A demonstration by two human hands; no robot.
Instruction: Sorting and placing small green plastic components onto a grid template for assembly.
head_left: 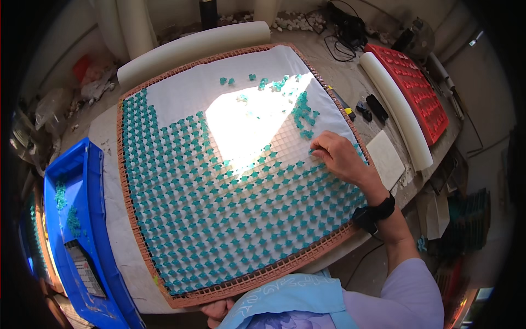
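Hand, right (341, 157), pinching a teal piece (312, 151) near the tray's (273, 266) right edge, could disturb laid rows (235, 242) if lowered; left hand's (218, 308) fingers: indeterminable.

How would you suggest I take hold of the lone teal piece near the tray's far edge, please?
I'd pinch the lone teal piece by opposite sides, from above, with thumb and forefinger of the right hand: it is small, lies on the white sheet, and sits apart from its neighbours, leaving its sides accessible.
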